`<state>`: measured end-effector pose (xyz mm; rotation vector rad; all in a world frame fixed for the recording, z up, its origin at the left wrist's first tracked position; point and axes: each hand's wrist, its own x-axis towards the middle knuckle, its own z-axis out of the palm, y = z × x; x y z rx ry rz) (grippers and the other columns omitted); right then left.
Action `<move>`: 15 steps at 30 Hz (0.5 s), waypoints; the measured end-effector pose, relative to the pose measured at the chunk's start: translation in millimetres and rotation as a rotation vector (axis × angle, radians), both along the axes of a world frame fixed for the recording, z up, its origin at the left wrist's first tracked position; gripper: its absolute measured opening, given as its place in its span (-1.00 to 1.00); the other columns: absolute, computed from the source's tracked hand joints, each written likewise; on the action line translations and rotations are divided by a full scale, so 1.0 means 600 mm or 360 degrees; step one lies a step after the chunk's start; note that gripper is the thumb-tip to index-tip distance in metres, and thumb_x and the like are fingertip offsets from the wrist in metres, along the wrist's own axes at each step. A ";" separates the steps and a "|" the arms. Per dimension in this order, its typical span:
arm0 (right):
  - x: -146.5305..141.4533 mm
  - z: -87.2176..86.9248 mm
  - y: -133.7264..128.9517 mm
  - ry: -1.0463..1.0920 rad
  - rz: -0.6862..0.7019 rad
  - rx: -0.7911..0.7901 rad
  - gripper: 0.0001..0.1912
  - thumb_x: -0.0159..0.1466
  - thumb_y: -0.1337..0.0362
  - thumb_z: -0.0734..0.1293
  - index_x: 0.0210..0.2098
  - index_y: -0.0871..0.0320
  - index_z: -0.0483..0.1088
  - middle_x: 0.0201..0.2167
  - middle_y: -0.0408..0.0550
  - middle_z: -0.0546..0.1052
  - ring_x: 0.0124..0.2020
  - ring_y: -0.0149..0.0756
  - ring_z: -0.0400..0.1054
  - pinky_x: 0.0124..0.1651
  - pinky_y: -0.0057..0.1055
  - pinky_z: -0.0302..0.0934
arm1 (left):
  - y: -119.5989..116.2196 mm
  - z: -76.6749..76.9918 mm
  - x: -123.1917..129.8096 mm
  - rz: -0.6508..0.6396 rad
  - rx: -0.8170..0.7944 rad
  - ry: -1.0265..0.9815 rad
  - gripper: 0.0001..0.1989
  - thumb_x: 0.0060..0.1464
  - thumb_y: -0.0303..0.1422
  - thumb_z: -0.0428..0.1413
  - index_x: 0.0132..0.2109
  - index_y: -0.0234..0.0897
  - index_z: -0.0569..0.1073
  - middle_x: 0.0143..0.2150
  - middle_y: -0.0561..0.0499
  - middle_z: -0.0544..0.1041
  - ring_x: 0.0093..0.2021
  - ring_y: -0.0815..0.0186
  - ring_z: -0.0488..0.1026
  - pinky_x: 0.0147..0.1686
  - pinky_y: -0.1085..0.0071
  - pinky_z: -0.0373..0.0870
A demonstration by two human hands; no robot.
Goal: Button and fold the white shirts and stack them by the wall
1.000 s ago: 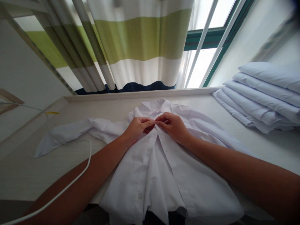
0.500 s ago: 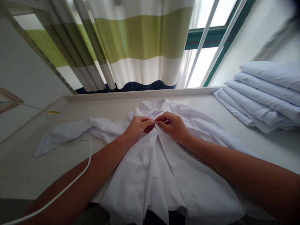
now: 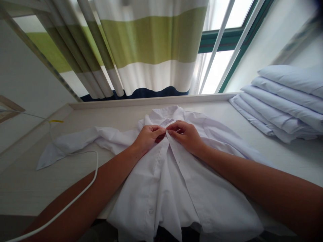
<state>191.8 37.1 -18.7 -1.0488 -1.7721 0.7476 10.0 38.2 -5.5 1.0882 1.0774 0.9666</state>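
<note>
A white button-up shirt (image 3: 141,195) lies front side up, its collar toward the back and its hem hanging over the near edge. My left hand (image 3: 150,137) and my right hand (image 3: 185,135) meet just below the collar. Both pinch the shirt's front edges, fingertips touching or nearly so. Whether a button sits between the fingers is hidden. Below the hands the front parts in a narrow V, and a button shows low on the left edge. One sleeve stretches out to the left; the other runs right, partly behind my right arm.
A pale wooden table (image 3: 121,116) with a raised back ledge carries the shirt. Several folded white garments (image 3: 285,104) are stacked at the right. A white cable (image 3: 94,176) crosses the left sleeve and my left forearm. Behind hang striped curtains (image 3: 151,40) beside a barred window.
The hands hold the same pinch on the shirt front, with hardly any movement. The whole view has shifted very slightly.
</note>
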 end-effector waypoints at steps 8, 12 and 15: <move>0.000 -0.001 0.001 -0.0001 0.0018 0.0004 -0.86 0.27 0.21 0.39 -0.24 0.10 0.58 -0.33 -0.09 0.57 -0.30 -0.30 0.45 -0.26 -0.37 0.31 | 0.000 -0.005 -0.001 0.0013 0.0027 0.0009 -0.75 -0.11 -0.24 0.37 -0.39 -0.35 0.58 -0.46 0.02 0.55 -0.48 0.41 0.45 -0.41 0.46 0.38; -0.001 -0.001 0.002 -0.0006 0.0022 -0.0012 -0.87 0.26 0.23 0.39 -0.25 0.09 0.58 -0.33 -0.10 0.57 -0.31 -0.30 0.45 -0.26 -0.37 0.32 | 0.001 -0.008 -0.004 0.0048 0.0068 0.0073 -0.77 -0.09 -0.26 0.36 -0.37 -0.36 0.59 -0.44 0.00 0.57 -0.47 0.39 0.47 -0.41 0.46 0.41; -0.001 -0.002 0.002 -0.0010 0.0026 -0.0016 -0.87 0.27 0.25 0.39 -0.24 0.09 0.59 -0.32 -0.10 0.58 -0.30 -0.30 0.46 -0.25 -0.37 0.32 | 0.001 -0.008 -0.003 0.0110 0.0058 0.0070 -0.76 -0.11 -0.28 0.38 -0.35 -0.37 0.58 -0.44 0.00 0.57 -0.48 0.40 0.48 -0.43 0.46 0.42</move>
